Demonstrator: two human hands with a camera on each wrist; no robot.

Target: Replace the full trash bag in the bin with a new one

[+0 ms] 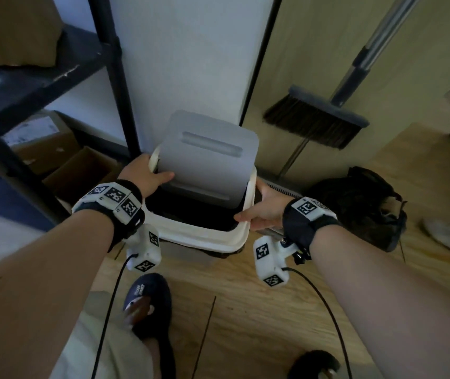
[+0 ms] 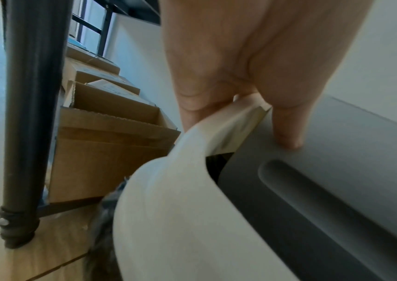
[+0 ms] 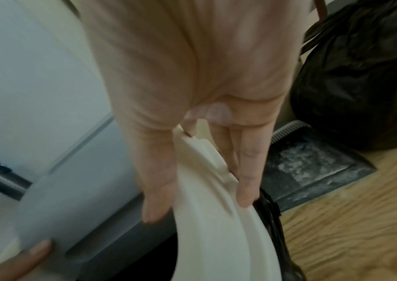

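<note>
- The bin (image 1: 204,236) sits on the wood floor (image 1: 259,310), up against the white wall (image 1: 185,50), w/ a dark shelf leg (image 1: 114,77) on its left.
- It has a cream-white ring (image 1: 241,231) round the top & a gray flap lid (image 1: 207,157) tipped up in the middle.
- Inside looks black. A bit of black bag (image 3: 270,214) pokes out under the ring on the right side.
- Left hand (image 1: 143,175) grips the ring's left side: thumb (image 2: 286,129) lies on the lid, fingers (image 2: 194,106) go down the outside.
- Right hand (image 1: 263,209) grips the ring's right side: thumb on top by the lid, fingers (image 3: 248,171) tucked under the edge.
- A full black bag (image 1: 363,206) sits on the floor to the right, near the bin but not touching it.
- A dustpan (image 3: 312,167) lies btwn the bin & that bag; a broom (image 1: 319,116) leans on the wall behind.
- Boxes (image 2: 111,142) sit under the shelf on the left.
- Hard to see: the bin's lower body is hidden by the ring & hands. Can't tell how far the inside bag goes down. Wrist views are blurry.
</note>
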